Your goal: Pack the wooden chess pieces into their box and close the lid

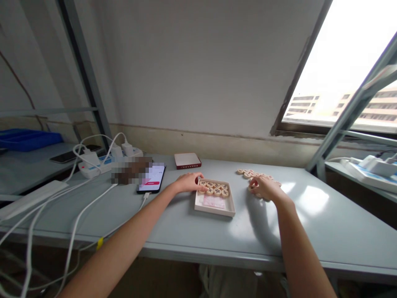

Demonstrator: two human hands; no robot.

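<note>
A shallow white box (214,212) lies on the table. Inside it are two rows of round wooden Chinese chess pieces (217,191) with dark characters, and a clear and pink plastic packet (214,201) in the nearer part. My left hand (188,182) grips the box's far left corner, fingers behind the wall and thumb over the pieces at that end. To the right of the box, my right hand (263,187) is closed, fingertips pinched on a chess piece at the near edge of a loose pile (247,174). That hand hides part of the pile.
Behind the box sits a red-sided lid (187,160), its pale inside facing up. A lit phone (152,178) on a charging cable lies left, beside a blurred-out brown thing. A power strip (105,163) with white plugs and trailing cables stands further left. Metal posts flank the table.
</note>
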